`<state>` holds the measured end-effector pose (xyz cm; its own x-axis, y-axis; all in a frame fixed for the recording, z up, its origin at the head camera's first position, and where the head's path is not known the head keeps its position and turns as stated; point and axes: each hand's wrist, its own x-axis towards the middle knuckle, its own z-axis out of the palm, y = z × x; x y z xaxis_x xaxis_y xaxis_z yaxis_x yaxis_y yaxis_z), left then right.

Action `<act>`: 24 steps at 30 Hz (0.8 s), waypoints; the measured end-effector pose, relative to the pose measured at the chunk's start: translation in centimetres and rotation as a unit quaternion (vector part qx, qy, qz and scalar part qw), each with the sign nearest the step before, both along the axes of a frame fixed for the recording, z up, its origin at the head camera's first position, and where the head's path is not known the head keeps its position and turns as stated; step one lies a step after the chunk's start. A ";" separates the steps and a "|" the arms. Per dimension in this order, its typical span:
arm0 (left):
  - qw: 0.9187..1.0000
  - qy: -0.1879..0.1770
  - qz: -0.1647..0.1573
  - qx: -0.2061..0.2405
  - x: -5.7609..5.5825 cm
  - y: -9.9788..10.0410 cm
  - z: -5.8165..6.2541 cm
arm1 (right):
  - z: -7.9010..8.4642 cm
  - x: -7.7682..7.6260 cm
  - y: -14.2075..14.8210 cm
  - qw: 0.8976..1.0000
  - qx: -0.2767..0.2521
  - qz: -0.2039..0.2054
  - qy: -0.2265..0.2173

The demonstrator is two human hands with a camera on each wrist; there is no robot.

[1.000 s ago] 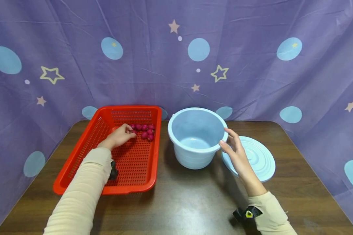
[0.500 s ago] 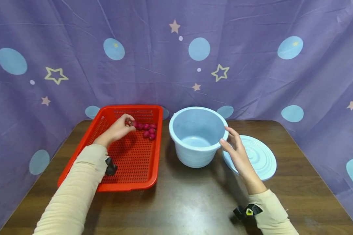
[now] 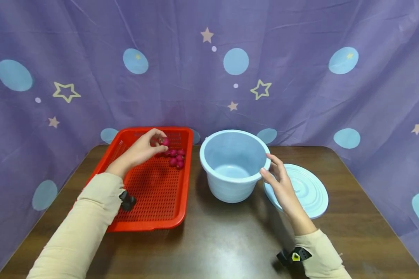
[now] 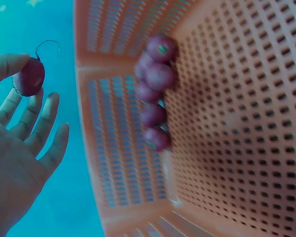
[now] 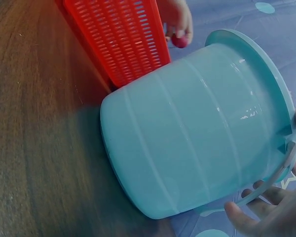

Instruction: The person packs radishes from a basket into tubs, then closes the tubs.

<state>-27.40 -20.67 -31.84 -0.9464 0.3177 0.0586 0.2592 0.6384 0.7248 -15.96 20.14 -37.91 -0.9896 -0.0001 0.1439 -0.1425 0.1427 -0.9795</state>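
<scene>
My left hand (image 3: 143, 149) pinches a radish (image 3: 164, 142) between thumb and fingers above the red basket (image 3: 184, 193). In the left wrist view the held radish (image 4: 30, 77) trails a thin root, while the other fingers spread away from it. Several more radishes (image 3: 176, 158) lie along the basket's right side, toward the back. At the light blue bucket (image 3: 230, 190), my right hand (image 3: 283, 184) touches the right side of the rim with spread thumb and fingers. In the right wrist view the bucket handle (image 5: 274, 180) hangs down among those fingers.
A round light blue lid (image 3: 309, 190) lies on the wooden table (image 3: 209, 248), right of the bucket and partly behind my right hand. A purple curtain (image 3: 181, 69) with stars and dots hangs just behind the table.
My left hand has lifted a radish from the group and raised it up and slightly right, over the basket's back part. The right hand has stayed at the bucket rim.
</scene>
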 end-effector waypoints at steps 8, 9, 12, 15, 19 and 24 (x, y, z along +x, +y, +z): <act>0.998 0.061 -0.021 0.009 1.8 3.1 1.7 | 0.0 0.0 -0.3 1.000 0.001 -0.005 0.014; 0.998 0.064 -0.025 0.012 2.1 3.7 1.7 | -0.1 0.2 -0.2 1.000 0.005 -0.008 0.014; 0.997 0.068 -0.037 0.018 3.2 5.4 1.9 | -0.5 0.8 -0.1 1.000 0.010 -0.014 0.015; 0.996 0.069 -0.049 0.017 4.3 6.9 2.1 | -0.6 1.1 -0.1 1.000 0.013 -0.021 0.018; 0.996 0.073 -0.058 -0.008 5.5 8.6 2.6 | -0.8 1.1 -0.3 1.000 0.006 -0.018 0.018; 0.993 0.085 -0.086 -0.012 5.5 10.3 3.6 | -0.5 0.5 -0.5 0.999 0.001 -0.022 0.038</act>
